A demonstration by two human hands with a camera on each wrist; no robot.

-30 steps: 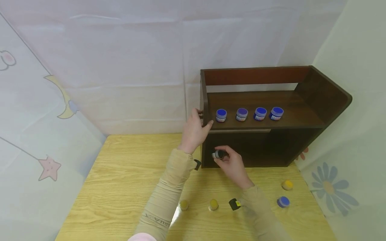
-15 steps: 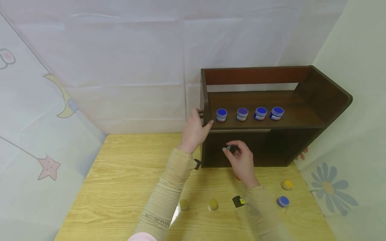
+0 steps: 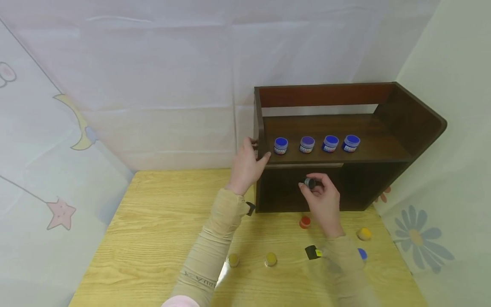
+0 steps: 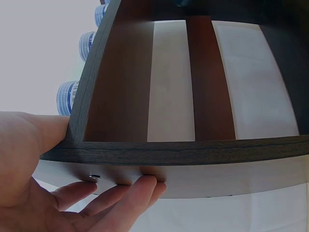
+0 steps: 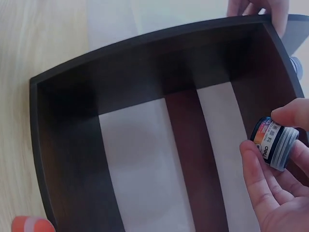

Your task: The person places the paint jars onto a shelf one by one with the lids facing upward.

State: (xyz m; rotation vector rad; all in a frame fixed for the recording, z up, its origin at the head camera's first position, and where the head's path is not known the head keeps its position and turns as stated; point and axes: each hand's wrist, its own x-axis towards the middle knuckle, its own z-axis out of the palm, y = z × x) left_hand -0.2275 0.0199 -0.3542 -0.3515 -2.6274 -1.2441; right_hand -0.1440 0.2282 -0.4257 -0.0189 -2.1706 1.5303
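Note:
My left hand (image 3: 245,170) grips the left side panel of a dark brown wooden shelf (image 3: 322,123). In the left wrist view its thumb lies at the front edge and the fingers are on the panel's outer face. My right hand (image 3: 325,204) pinches a small black paint jar (image 5: 275,142) with a clear lid and printed label between thumb and fingers. The jar is tilted on its side in front of the lower compartment, apart from the shelf. Several blue and purple paint jars (image 3: 307,145) stand in a row on the upper board, close to its front edge.
On the wood-grain table (image 3: 165,213) stand a red jar (image 3: 304,222), two dull yellow jars, one of them (image 3: 270,259) nearer the middle, a brighter yellow jar (image 3: 364,233) and a blue jar (image 3: 362,254) partly behind the right sleeve. Patterned cloth walls enclose the table.
My right hand has moved right and slightly up with the black paint jar, along the front of the lower compartment. This uncovers the red jar. My left hand keeps its place.

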